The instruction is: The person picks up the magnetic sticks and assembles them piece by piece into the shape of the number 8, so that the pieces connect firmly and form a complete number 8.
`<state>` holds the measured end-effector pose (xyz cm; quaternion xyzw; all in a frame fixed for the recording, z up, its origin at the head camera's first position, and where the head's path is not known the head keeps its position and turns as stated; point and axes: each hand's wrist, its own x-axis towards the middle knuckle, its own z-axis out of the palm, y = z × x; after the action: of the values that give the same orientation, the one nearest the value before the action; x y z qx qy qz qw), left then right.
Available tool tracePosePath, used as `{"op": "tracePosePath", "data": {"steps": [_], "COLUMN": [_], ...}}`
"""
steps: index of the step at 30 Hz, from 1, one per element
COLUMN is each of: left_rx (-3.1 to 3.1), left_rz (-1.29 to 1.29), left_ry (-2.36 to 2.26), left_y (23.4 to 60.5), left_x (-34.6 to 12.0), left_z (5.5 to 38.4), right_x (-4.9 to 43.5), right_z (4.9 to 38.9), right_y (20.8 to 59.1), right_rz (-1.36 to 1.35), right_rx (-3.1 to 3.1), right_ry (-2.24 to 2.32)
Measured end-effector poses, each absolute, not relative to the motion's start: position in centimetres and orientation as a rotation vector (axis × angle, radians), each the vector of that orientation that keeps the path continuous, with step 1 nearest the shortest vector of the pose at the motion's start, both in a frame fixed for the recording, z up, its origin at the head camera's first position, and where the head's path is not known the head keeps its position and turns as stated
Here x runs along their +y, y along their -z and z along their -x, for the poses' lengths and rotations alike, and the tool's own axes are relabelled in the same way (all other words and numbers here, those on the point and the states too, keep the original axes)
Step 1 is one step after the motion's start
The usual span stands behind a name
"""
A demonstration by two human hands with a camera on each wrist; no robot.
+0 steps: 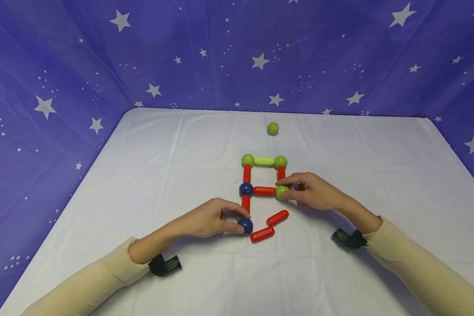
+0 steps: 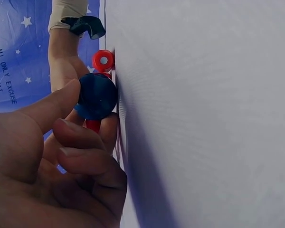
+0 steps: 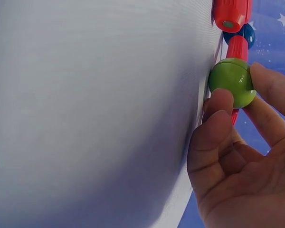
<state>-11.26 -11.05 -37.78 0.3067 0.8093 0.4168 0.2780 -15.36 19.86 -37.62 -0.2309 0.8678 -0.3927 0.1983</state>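
My left hand pinches a blue ball between thumb and fingers; the same blue ball is large in the left wrist view. A red rod joins it to a second blue ball. With my right hand I pinch a green ball, seen close up in the right wrist view. Between that green ball and the second blue ball lies a red rod. Behind, two more red rods, two green balls and a yellow-green ribbed rod close a square.
Two loose red rods, one nearer and one farther, touch end to end between my hands. A lone green ball sits toward the back of the white-covered table. Starry purple cloth hangs behind.
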Motion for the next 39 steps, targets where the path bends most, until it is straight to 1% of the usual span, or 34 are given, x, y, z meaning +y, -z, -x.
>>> {"op": "tracePosePath", "data": {"steps": [13, 21, 26, 30, 39], "left_rx": [2.151, 2.147, 2.152, 2.152, 2.141], "left_rz": [-0.815, -0.806, -0.807, -0.807, -0.821], "left_ry": [-1.140, -1.138, -1.138, -1.146, -1.169], "left_y": [37.9, 37.8, 37.7, 37.9, 38.0], "left_x": [-11.2, -11.2, -11.2, -11.2, -11.3], "left_z": [11.3, 11.3, 11.3, 11.3, 11.4], "right_x": [19.8, 19.0, 17.8, 17.1, 16.4], "right_z": [14.3, 11.8, 9.9, 8.7, 7.5], "right_y": [37.0, 35.9, 35.4, 35.6, 36.9], "right_rz": [0.684, 0.809, 0.841, 0.865, 0.844], "right_rx": [2.524, 2.705, 2.598, 2.458, 2.367], "right_ry": [1.064, 1.143, 1.256, 1.291, 1.308]}}
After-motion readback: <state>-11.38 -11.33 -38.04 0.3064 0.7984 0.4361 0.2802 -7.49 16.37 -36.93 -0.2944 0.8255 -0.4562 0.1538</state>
